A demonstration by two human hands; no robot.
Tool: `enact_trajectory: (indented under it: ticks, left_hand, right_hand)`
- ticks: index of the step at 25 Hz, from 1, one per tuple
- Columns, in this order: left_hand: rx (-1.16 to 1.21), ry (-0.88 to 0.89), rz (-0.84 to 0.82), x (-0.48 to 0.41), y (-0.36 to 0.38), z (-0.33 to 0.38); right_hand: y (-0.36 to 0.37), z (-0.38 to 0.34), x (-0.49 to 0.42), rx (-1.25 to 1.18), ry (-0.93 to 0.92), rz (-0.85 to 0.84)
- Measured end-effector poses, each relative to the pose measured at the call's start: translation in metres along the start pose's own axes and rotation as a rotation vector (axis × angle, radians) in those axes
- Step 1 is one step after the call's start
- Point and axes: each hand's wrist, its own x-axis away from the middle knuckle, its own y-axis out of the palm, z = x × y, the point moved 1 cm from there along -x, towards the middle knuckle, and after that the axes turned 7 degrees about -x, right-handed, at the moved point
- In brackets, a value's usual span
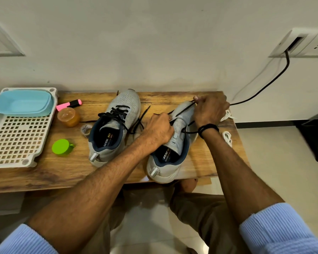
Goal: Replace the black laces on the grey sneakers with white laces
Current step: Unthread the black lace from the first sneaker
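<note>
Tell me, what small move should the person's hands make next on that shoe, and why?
Probably the right hand should draw the thin black lace out of the front eyelets of the grey mesh sneaker while the left hand steadies it. That lace is pinched near the toe, and white cord laces wait on the wooden table nearby.

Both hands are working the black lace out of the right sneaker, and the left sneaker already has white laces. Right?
No. The head view shows the left sneaker still threaded with black laces; the white laces lie on the table. The left hand and right hand do work the black lace of the right sneaker.
</note>
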Motion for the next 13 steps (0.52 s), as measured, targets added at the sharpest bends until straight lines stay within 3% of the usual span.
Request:
enact_trajectory:
  ticks: [4, 7, 9, 13]
  left_hand:
    - [-0.033, -0.020, 0.010, 0.000, -0.004, -0.004]
    - [-0.047, -0.027, 0.016, -0.001, -0.006, -0.004]
    - [-0.044, -0.024, 0.009, 0.001, -0.006, -0.001]
    - [-0.013, -0.018, 0.011, 0.001, -0.006, -0.002]
  right_hand:
    - [0.017, -0.008, -0.003, -0.072, -0.414, -0.401]
    - [0.031, -0.009, 0.001, 0.099, -0.504, -0.601]
    - [0.032, -0.007, 0.002, 0.139, -0.478, -0.557]
    - [0.019, -0.010, 0.013, 0.302, -0.477, -0.300]
